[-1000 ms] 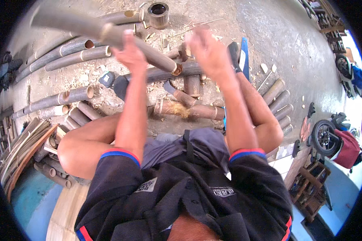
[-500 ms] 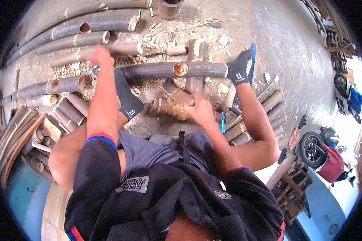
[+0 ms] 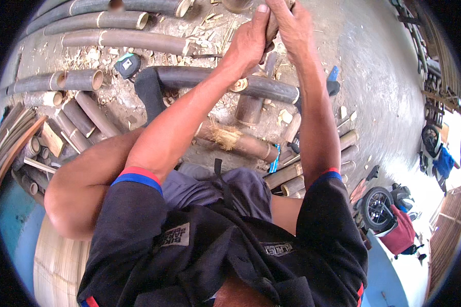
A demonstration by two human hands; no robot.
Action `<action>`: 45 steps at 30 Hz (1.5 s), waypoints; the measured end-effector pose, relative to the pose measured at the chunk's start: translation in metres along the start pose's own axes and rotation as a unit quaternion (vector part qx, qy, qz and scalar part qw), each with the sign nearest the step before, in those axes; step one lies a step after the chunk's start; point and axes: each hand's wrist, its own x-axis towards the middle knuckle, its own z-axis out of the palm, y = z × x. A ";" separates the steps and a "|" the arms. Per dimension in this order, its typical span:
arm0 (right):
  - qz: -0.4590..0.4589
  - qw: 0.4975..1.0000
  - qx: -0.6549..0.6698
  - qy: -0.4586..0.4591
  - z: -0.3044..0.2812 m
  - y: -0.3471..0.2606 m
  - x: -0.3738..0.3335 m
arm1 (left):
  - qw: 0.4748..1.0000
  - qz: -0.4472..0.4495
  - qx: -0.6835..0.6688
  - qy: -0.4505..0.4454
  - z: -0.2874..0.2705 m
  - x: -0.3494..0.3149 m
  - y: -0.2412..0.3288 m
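Both my hands are raised at the top centre, closed round a short brown cylindrical piece (image 3: 273, 31) that looks like bamboo or wood. My left hand (image 3: 247, 45) grips it from the left, thumb up along it, and my right hand (image 3: 296, 31) from the right. Its upper end is cut off by the picture's edge. Beneath my forearms lies a dark bamboo pole (image 3: 189, 77) with a round pale-edged hole (image 3: 239, 84), resting across a thicker bamboo piece (image 3: 249, 110). My left foot (image 3: 149, 92), in a dark sock, is by its left end.
A tape measure (image 3: 128, 65) lies on the floor at the left. Bamboo poles (image 3: 123, 41) lie at the upper left among wood chips; shorter lengths (image 3: 95, 115) lie lower down. Nearer me is a bamboo piece (image 3: 251, 146) with frayed fibres. A motorcycle wheel (image 3: 378, 209) stands at the right.
My left hand has moved from the bamboo at the left up to the top centre. My right hand has lifted the brown piece up and away from me, and both hands now hold it.
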 end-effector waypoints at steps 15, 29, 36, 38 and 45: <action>0.099 0.836 0.160 -0.516 0.167 0.072 0.033 | 0.952 0.003 -0.239 0.190 -0.017 -0.002 -0.117; 0.270 0.866 0.309 -0.284 0.109 0.126 0.031 | 0.989 -0.114 -0.075 -0.049 -0.019 0.018 -0.115; 0.280 0.865 0.394 -0.135 0.074 0.135 0.005 | 0.980 -0.114 0.037 -0.161 -0.013 0.025 -0.118; 0.275 0.858 0.421 -0.103 0.064 0.131 -0.006 | 0.971 -0.103 0.069 -0.203 -0.013 0.026 -0.116; 0.239 0.847 0.475 0.001 0.048 0.139 -0.038 | 0.952 0.024 0.158 -0.260 -0.004 0.025 -0.125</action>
